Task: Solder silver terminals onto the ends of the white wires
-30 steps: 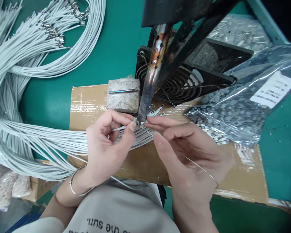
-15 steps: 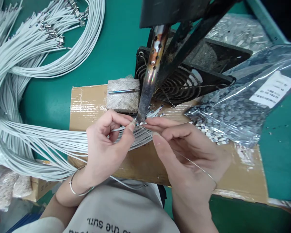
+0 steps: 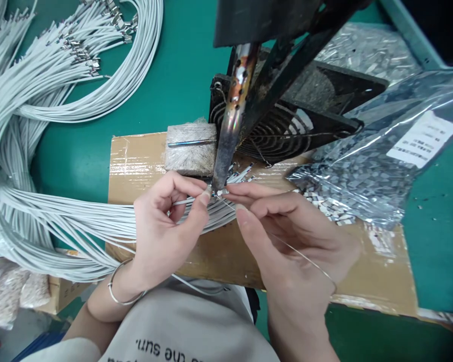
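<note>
My left hand point(image 3: 169, 223) is closed in a pinch on a white cable point(image 3: 179, 202), holding its end under the tip of a soldering iron point(image 3: 232, 118). The iron points downward from a black mount, its barrel heat-stained. My right hand point(image 3: 294, 236) is closed on a thin solder wire point(image 3: 305, 258), which runs across the palm to the tip. Its forefinger is at a small metal connector point(image 3: 222, 192) beside the cable end. Fingertips and iron partly hide the joint. More white cables point(image 3: 79, 213) lie beneath both hands.
A cardboard sheet point(image 3: 381, 281) covers the green table point(image 3: 189, 55). Behind the iron stands a black fan point(image 3: 275, 133); left of it is a wrapped block point(image 3: 191, 160). A plastic bag point(image 3: 366, 176) of small metal parts lies right, loose parts point(image 3: 330, 208) before it. Bundled cables point(image 3: 94, 103) fill the left.
Both hands keep nearly the same pose at the iron tip. The iron and fan appear shifted very slightly left in the view.
</note>
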A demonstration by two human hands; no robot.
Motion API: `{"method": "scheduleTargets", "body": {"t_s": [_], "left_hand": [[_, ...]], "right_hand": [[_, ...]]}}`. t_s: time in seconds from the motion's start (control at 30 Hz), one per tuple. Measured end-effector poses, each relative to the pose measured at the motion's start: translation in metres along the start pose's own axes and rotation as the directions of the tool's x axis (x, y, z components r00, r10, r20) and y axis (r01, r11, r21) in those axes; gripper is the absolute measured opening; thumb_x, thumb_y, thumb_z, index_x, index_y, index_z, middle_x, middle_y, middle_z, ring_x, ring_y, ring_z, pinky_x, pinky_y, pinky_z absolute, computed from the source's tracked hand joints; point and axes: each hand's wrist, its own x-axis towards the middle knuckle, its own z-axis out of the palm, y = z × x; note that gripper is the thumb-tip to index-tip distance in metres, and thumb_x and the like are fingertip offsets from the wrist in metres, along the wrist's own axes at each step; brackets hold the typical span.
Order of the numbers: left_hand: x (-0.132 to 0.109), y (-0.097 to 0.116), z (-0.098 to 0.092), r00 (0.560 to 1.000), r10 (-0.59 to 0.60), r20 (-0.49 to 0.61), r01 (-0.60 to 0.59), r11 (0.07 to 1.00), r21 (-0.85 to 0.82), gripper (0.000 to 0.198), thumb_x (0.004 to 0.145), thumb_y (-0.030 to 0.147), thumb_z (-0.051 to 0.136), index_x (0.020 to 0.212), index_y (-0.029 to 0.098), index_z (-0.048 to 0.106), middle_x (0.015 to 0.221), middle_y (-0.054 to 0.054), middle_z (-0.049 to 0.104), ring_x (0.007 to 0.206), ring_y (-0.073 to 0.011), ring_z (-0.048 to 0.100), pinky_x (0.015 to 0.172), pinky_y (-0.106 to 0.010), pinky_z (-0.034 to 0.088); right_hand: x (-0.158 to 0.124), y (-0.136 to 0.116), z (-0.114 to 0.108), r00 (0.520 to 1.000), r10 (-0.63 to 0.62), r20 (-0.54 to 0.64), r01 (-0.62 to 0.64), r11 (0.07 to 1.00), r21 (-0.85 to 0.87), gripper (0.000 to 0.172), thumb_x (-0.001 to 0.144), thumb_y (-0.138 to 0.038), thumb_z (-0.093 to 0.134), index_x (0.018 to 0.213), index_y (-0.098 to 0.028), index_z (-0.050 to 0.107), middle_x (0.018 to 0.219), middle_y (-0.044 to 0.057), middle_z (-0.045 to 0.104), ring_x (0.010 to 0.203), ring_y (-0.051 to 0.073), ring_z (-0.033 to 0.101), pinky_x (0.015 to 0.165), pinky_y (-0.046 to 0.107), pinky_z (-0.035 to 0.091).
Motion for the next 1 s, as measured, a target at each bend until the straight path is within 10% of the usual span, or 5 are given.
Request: {"method": "scheduleTargets", "body": {"t_s": [1.0], "left_hand": [[0.0002,-0.0028,0.0003,1.000,0.015,0.010,-0.014,0.999,-0.040,0.015,0.084,0.008,0.076,0.076,0.020,0.071,0.085,-0.001,0.078,0.078,-0.0121,0.068,0.059,-0.020,0.048]], "right_hand": [[0.0008,0.0004,0.0020,1.000,-0.015,-0.015,0.015,1.000,-0.005,0.022,0.090,-0.001,0.072,0.087,-0.022,0.073,0.106,0.000,0.083,0.102,0.014,0.080,0.095,0.023,0.064]]}}
